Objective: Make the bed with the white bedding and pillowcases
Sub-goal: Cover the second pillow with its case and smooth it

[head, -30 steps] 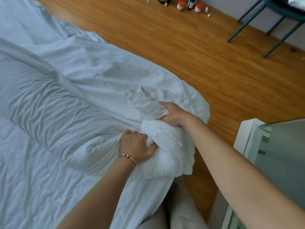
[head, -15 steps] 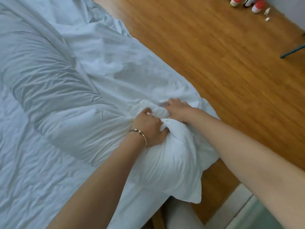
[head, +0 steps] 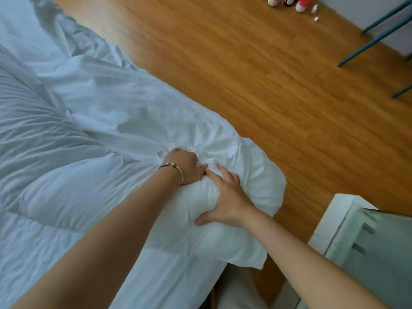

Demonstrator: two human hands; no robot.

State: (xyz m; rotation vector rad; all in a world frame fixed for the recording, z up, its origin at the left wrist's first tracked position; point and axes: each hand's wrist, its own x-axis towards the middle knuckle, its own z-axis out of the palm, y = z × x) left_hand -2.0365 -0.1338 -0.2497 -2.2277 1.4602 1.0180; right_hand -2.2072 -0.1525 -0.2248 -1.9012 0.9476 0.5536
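At centre frame, the left hand point(head: 186, 166) clenched a bunch of white bedding point(head: 107, 121), while the right hand point(head: 225, 197) pressed open-fingered on its stuffed corner point(head: 256, 175), which overhung the bed edge; loosening that grip risked it sliding floorward.

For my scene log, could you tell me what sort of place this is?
Most likely a bedroom: a bed with white bedding, a wooden floor and a white bedside cabinet.

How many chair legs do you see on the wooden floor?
3. All are blue, at the right edge: two long slanted chair legs in the upper right corner, and one short piece lower down. Other legs may be outside the view.
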